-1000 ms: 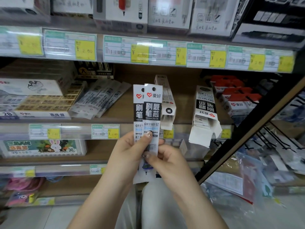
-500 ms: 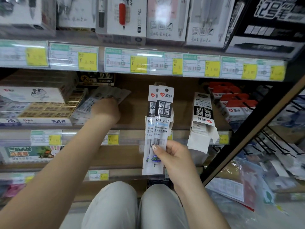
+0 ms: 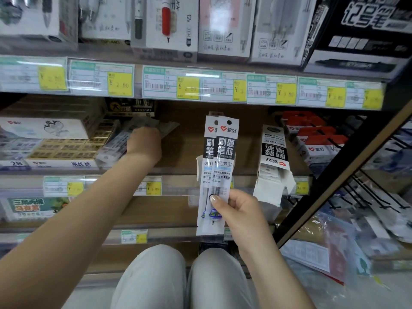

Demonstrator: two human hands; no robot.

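Two refill packets (image 3: 220,157), overlapping and upright, are pinched near their lower ends between the thumb and fingers of the right hand (image 3: 242,211), in front of the middle shelf (image 3: 187,141). The left hand (image 3: 145,141) rests on a loose pile (image 3: 113,146) of similar packets at the shelf's left. Its fingers are hidden, so its grip cannot be determined. An opened white box (image 3: 275,157) stands just right of the held packets.

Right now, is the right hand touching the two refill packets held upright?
Touching. The head view shows the right hand pinching the two refill packets near their lower end, thumb pressed on the front one.
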